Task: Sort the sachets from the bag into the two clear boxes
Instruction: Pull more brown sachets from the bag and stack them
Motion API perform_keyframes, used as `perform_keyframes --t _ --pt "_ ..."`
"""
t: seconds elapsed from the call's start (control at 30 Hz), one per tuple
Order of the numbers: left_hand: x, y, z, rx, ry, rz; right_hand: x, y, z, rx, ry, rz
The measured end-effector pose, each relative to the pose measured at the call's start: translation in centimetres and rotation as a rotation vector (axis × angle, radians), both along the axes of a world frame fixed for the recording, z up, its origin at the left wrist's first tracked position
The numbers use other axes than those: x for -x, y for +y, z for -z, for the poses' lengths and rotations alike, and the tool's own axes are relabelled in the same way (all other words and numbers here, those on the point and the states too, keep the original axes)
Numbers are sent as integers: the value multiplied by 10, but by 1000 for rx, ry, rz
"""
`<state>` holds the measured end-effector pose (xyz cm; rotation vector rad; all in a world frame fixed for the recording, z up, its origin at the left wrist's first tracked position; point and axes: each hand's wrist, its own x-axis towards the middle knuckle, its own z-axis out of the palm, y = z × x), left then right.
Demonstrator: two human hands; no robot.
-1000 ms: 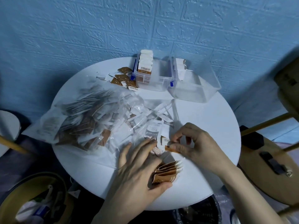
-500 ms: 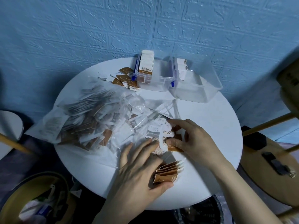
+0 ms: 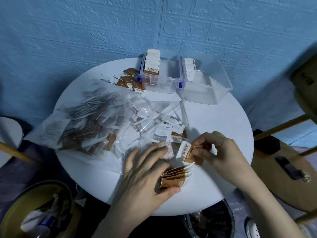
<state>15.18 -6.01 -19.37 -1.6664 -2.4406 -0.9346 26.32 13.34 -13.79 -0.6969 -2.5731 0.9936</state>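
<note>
Pinching a brown-and-white sachet (image 3: 187, 152) between thumb and fingers, the right hand (image 3: 217, 152) holds it just above the round white table (image 3: 214, 121), while the left hand (image 3: 147, 174) grips a fanned stack of brown sachets (image 3: 176, 176) under its thumb; the clear bag of sachets (image 3: 85, 127) lies to the left, and the two clear boxes (image 3: 171, 83) stand side by side at the table's far edge, each holding a few upright sachets

**Readable print: one brand name only**

"太古 taikoo" stood on the white-and-brown paper sachet (image 3: 187, 152) pinched in the right hand (image 3: 221, 152), and again on the front white-and-brown sachet (image 3: 152, 69) standing in the left clear plastic box (image 3: 159, 83). A loose brown-edged sachet (image 3: 177, 138) on the round white table (image 3: 214, 121) bore the same mark, seen reversed. Other print was too small to read.
</note>
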Motion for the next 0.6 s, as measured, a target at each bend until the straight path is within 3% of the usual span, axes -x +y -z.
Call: perform_keyframes --t 0.2,0.3,0.6 --pt "0 1 1 -31 -1 2 -4 -9 1 433 317 -31" --pt "-1 1 0 -45 -7 2 -2 -18 10 666 343 -139" --pt "-1 1 1 -56 -32 4 2 -15 7 411 187 -187"
